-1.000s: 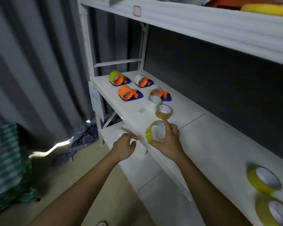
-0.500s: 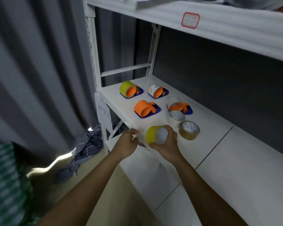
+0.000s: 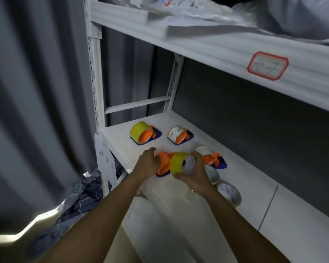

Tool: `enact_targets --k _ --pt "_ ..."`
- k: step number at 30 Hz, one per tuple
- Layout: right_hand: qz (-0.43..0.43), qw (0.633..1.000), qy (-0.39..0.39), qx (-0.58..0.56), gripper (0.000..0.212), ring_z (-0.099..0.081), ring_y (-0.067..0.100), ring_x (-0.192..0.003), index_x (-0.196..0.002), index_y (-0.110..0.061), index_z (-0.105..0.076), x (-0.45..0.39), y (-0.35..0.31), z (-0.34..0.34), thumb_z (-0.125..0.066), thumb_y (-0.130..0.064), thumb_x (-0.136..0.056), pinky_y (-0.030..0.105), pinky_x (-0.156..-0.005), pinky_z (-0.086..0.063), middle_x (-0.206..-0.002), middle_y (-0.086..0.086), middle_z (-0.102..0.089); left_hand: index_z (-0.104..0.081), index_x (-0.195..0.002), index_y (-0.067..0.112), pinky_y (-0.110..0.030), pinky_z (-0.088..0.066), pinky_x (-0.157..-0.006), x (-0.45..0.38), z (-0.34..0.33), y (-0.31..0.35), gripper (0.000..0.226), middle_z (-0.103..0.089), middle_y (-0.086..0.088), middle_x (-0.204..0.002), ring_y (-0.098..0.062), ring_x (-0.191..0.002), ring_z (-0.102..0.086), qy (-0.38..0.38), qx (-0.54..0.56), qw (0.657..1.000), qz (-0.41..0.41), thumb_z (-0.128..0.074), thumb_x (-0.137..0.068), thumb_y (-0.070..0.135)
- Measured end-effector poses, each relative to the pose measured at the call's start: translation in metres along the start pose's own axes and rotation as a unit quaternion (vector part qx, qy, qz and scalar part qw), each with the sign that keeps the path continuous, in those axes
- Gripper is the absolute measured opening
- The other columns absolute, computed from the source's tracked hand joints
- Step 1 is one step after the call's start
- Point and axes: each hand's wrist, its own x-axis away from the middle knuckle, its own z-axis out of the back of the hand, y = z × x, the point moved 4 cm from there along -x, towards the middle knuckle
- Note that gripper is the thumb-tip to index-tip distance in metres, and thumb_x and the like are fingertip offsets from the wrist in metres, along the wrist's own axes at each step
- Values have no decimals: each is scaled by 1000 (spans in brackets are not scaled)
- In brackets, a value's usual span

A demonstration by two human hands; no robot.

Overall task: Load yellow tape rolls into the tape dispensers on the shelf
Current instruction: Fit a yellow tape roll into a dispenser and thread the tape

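1. The right hand, fingers curled round the yellow tape roll, has carried it from the shelf's front edge to the empty orange dispenser near the front left corner.
2. The left hand has moved in and now grips that dispenser.
3. Judgement: roll and spool are lined up; seating comes next.

The right hand covers the near side of the yellow tape roll, so its hole shows only in part. This roll and the left hand hide much of the empty orange dispenser; whether roll and dispenser touch is not clear. Two loose rolls behind the right wrist are blurred and partly hidden. The writing on the red-framed label is unreadable. The bags on the top shelf are cut by the upper edge.
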Motion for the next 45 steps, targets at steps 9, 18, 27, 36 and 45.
enact_targets --k 9,18,27,36,45 --pt "-36 999 7 -23 101 -36 25 -129 -140 -23 -23 -19 -2 -8 -86 -18 -62 43 -99 -44 -142 6 -26 -51 -113 -2 -26 -38 -88 -30 -11 -10 29 -56 -21 -120 -29 -109 -53 -99 -4 994 36 -35 -99 18" --pt "-67 979 120 -149 76 -38 9 -118 -138 -37 -27 5 -22 -7 -74 -25 -79 16 -78 -40 -133 -11 -34 -50 -107 19 -22 -41 -70 -41 16 9 22 -55 -4 -103 -10 -83 -52 -141 152 977 47 -30 -101 25" --pt "-51 937 181 -294 60 -47 20 -124 -135 -41 -34 24 -53 -30 -65 -35 -84 45 -104 -43 -142 0 -41 -41 -138 15 -41 -39 -93 -35 49 6 44 -46 -17 -138 -35 -121 -46 -57 297 935 184 -38 -99 35" --pt "0 958 140 -249 66 -51 0 -111 -129 -46 -34 18 -86 -45 -65 -50 -71 15 -76 -52 -134 -6 -45 -45 -133 9 -48 -37 -107 -21 63 4 41 -46 -18 -139 -34 -126 -46 -81 372 924 22 -37 -99 30" --pt "16 966 139 -220 71 -48 0 -113 -142 -33 -29 17 -92 -54 -67 -36 -82 7 -77 -50 -140 -5 -40 -39 -138 22 -30 -38 -87 -17 61 12 42 -51 -4 -125 -15 -99 -50 -42 328 942 61 -32 -100 39"
